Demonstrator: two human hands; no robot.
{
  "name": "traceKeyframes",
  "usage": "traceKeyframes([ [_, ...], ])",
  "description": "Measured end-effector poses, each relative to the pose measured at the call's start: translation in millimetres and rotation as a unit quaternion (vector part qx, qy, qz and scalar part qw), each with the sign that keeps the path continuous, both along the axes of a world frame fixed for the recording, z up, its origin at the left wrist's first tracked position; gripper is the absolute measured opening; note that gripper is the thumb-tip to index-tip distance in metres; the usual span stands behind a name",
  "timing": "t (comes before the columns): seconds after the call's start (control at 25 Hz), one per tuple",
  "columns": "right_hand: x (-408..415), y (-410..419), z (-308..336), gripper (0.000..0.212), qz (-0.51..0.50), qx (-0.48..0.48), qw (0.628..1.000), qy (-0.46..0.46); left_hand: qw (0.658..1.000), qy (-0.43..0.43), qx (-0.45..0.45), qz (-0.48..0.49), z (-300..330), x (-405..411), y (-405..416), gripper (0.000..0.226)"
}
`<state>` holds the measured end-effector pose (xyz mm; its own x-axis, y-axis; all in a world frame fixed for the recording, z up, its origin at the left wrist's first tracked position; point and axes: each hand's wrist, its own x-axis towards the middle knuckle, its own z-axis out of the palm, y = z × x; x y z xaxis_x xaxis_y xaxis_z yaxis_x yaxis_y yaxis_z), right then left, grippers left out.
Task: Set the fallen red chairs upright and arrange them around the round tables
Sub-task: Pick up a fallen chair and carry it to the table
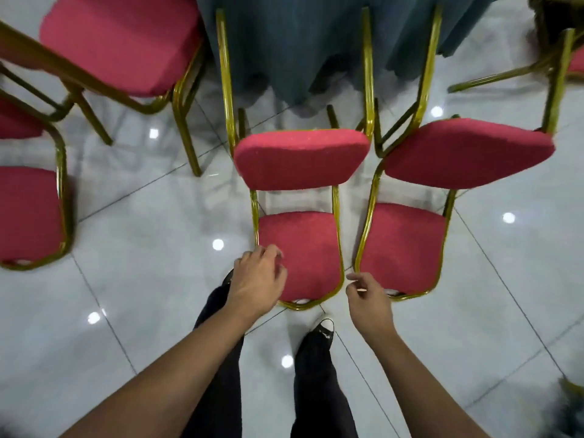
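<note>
From the head camera I see two fallen red chairs lying on their backs on the tiled floor (142,248), legs pointing toward the draped round worktop (300,42). The middle chair (300,254) lies right in front of me, the right chair (407,245) just beside it. My left hand (257,279) hovers over the middle chair's backrest edge, fingers loosely curled, holding nothing. My right hand (368,298) hangs between both frames, relaxed and holding nothing too. An upright chair (120,42) stands to the left.
</note>
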<state>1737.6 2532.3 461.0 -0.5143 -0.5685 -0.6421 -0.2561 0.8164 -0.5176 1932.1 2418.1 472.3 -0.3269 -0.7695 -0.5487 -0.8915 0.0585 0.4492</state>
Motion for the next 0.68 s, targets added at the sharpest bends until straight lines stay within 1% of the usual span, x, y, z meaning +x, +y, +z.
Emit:
traceKeyframes([
  [0.12,-38.6,16.0,-107.9,0.020,0.037,0.017,0.999,0.003,0.994,0.008,0.037,0.104,-105.5,-4.9,41.7,0.024],
  [0.2,-60.4,27.3,-188.3,0.023,0.039,0.027,0.999,0.006,0.979,0.018,0.082,0.187,-182.8,-5.3,66.5,0.026],
  [0.32,-75.0,48.3,-319.9,0.019,0.039,0.057,0.998,0.003,0.962,0.019,0.123,0.242,-305.9,1.0,98.5,0.037],
  [0.36,-77.9,51.9,-362.8,0.023,0.046,0.060,0.997,0.003,0.959,0.022,0.123,0.254,-345.6,3.7,100.8,0.041],
  [0.44,-80.9,57.4,-443.6,0.042,0.036,0.055,0.998,0.008,0.951,0.019,0.114,0.287,-422.2,10.7,101.0,0.049],
  [0.52,-83.2,58.6,-513.9,0.057,0.016,0.058,0.998,0.035,0.944,0.008,0.095,0.317,-491.2,21.7,96.5,0.054],
  [0.6,-91.9,56.6,-563.9,0.061,-0.016,0.063,0.997,0.051,0.932,0.017,0.108,0.345,-539.5,31.1,90.6,0.061],
  [0.68,-102.7,51.2,-589.7,0.065,-0.043,0.076,0.996,0.030,0.899,0.065,0.150,0.406,-565.9,35.9,86.7,0.065],
])
